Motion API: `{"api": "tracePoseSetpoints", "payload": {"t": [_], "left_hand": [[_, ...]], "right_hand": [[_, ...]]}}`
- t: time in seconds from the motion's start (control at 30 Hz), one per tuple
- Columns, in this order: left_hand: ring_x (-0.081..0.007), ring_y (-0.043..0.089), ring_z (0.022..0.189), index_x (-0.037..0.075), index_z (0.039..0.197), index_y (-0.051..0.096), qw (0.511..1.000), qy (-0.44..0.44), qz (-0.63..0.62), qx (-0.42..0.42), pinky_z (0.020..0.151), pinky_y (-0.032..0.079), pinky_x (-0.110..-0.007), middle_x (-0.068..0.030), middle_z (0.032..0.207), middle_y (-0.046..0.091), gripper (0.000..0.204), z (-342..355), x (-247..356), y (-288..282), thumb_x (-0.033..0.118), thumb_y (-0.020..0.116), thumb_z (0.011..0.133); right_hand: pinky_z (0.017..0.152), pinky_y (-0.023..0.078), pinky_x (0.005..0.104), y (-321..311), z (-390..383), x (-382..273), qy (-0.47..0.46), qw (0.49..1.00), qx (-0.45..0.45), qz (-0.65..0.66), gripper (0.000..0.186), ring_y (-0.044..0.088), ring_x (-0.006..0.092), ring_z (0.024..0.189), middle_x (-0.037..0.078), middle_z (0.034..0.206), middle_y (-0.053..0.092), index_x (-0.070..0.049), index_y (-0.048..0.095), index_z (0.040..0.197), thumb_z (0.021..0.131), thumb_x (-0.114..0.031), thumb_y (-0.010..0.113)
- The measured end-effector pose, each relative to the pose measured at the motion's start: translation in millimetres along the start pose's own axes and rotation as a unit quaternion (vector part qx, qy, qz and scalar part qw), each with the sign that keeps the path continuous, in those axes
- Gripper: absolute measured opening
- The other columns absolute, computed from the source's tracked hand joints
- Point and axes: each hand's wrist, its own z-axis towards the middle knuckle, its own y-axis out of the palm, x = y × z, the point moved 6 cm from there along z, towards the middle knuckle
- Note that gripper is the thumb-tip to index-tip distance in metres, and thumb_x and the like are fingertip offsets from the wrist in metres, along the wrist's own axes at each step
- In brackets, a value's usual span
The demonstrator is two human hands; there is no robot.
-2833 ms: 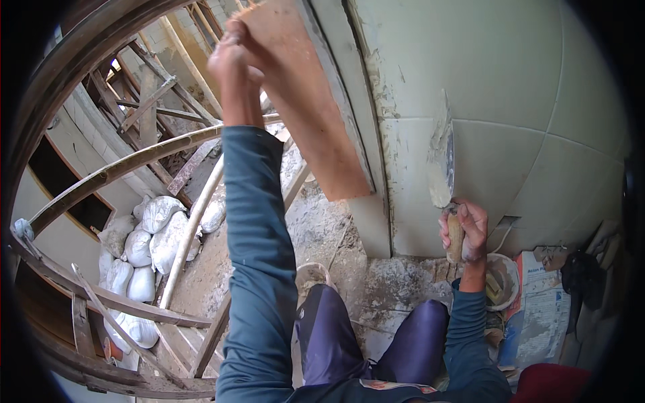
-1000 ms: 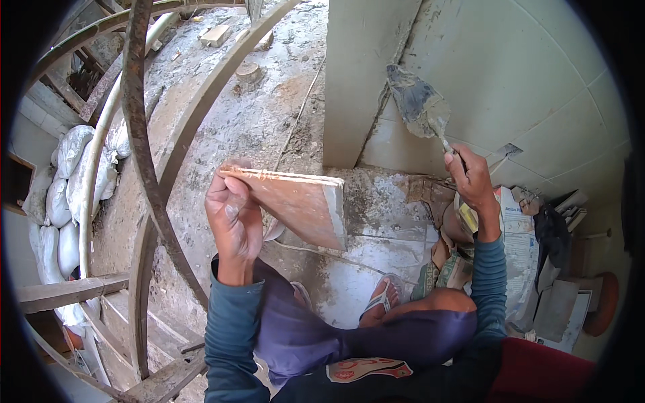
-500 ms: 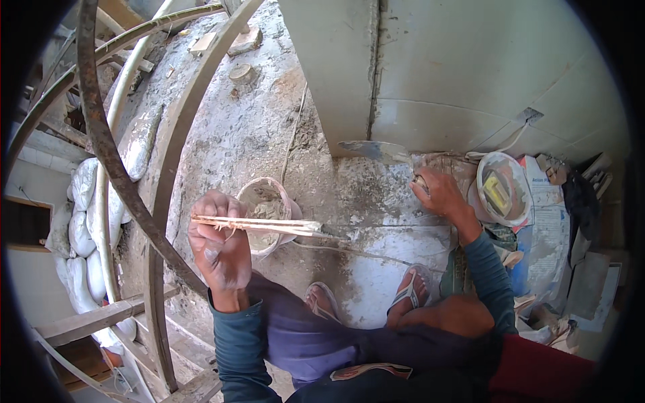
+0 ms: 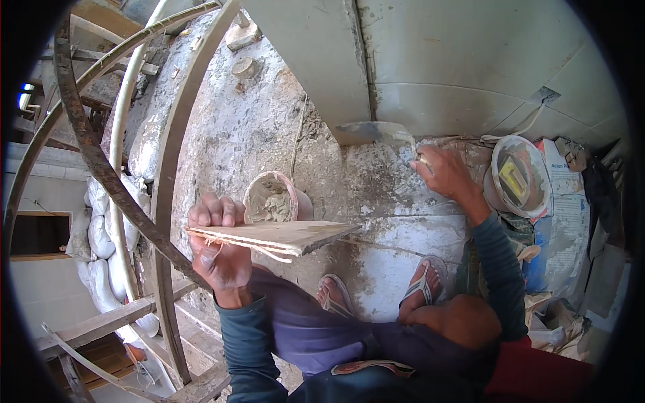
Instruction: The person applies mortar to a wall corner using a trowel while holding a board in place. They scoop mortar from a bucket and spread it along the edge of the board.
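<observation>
My left hand (image 4: 220, 243) grips one end of a thin, splintered plywood board (image 4: 285, 235), fingers over its top and thumb beneath. The board is seen almost edge-on, its frayed side toward me. Just beyond it on the floor stands a bucket (image 4: 304, 203) with grey mortar (image 4: 273, 207) inside. In my closed right hand (image 4: 449, 176) is the handle of a trowel (image 4: 369, 131). Its wide, smeared blade points left, along the foot of the pale wall; whether it touches the wall I cannot tell.
At the right stands a second bucket (image 4: 494, 181) holding a yellow-handled float (image 4: 514, 180), beside printed sacks (image 4: 564, 228). Curved wooden and metal bars (image 4: 176, 127) rise close to my left arm. White sacks (image 4: 101, 235) lie beyond them. A cable (image 4: 295, 144) runs across the rough floor.
The board has tilted so that its upper face now shows. My right hand and trowel have shifted little against the wall. The whole view has turned slightly.
</observation>
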Motion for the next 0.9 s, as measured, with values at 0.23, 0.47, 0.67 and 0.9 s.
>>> {"api": "tracePoseSetpoints", "payload": {"t": [0.23, 0.47, 0.67, 0.9], "left_hand": [[-0.0146, 0.047, 0.085, 0.013, 0.096, 0.053, 1.000, -0.002, -0.006, -0.019, 0.082, 0.037, -0.030, 0.0010, 0.091, 0.044, 0.042, 3.2, -7.0, 6.0, 0.015, 0.087, 0.071], [-0.0149, 0.048, 0.086, 0.013, 0.098, 0.054, 1.000, -0.010, -0.003, -0.011, 0.083, 0.038, -0.029, 0.0011, 0.090, 0.044, 0.042, -1.5, -9.5, 3.8, 0.015, 0.086, 0.071], [-0.0158, 0.046, 0.082, 0.011, 0.089, 0.050, 0.999, 0.005, 0.027, 0.025, 0.076, 0.036, -0.030, -0.0005, 0.087, 0.043, 0.042, -2.8, -5.9, -0.5, 0.024, 0.083, 0.068], [-0.0158, 0.047, 0.080, 0.011, 0.088, 0.050, 0.999, 0.000, 0.037, 0.024, 0.077, 0.036, -0.031, 0.0000, 0.084, 0.042, 0.042, -2.4, -0.8, 6.7, 0.026, 0.084, 0.067]], "right_hand": [[0.070, 0.049, 0.0504, -3.7, -6.3, 1.8, 0.025, 0.999, 0.022, 0.014, 0.027, 0.064, 0.0451, 0.082, 0.023, 0.090, 0.066, 0.002, 0.062, 0.099, 0.093, -0.025, 0.065], [0.074, 0.051, 0.0454, -74.8, 12.0, -22.5, -0.010, 0.988, 0.114, 0.102, 0.034, 0.066, 0.0449, 0.085, 0.029, 0.094, 0.067, 0.008, 0.063, 0.110, 0.097, -0.023, 0.063], [0.075, 0.052, 0.0438, -84.6, 28.3, -22.2, 0.035, 0.990, 0.068, 0.119, 0.035, 0.066, 0.0458, 0.085, 0.030, 0.093, 0.067, 0.010, 0.063, 0.110, 0.099, -0.024, 0.061], [0.074, 0.051, 0.0455, -77.0, 37.4, -31.3, -0.002, 0.995, 0.057, 0.083, 0.035, 0.066, 0.0462, 0.083, 0.028, 0.090, 0.067, 0.009, 0.063, 0.108, 0.099, -0.025, 0.061]]}}
